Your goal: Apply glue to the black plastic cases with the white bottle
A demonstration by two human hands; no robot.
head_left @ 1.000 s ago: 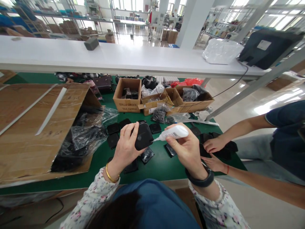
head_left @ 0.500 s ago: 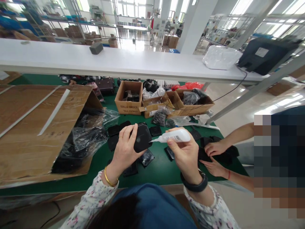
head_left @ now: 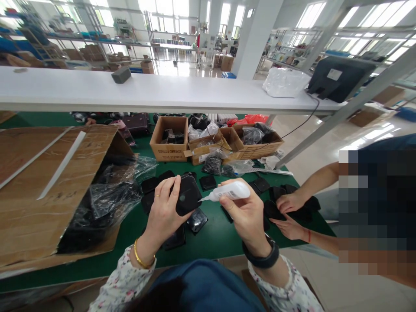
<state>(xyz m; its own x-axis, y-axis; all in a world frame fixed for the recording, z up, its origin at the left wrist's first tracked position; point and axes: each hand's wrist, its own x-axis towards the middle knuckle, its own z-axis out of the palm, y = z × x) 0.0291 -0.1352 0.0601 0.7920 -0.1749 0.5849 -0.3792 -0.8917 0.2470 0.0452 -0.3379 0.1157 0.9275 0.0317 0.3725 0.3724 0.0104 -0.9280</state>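
Over the table (head_left: 214, 245), right fingers (head_left: 228, 205) clamp a white bottle (head_left: 232, 190), axis sideways, nozzle (head_left: 205, 198) leftward; left fingers (head_left: 166, 185) grip a black piece (head_left: 191, 190).

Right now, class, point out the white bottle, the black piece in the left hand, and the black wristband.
White bottle (head_left: 233, 190): head view, on its printed body.
Black piece (head_left: 190, 195): head view, on its flat face.
Black wristband (head_left: 264, 261): head view, on its band.

1 grey block (head_left: 121, 75) on white shelf (head_left: 195, 92); pale pillar (head_left: 258, 41) beyond.
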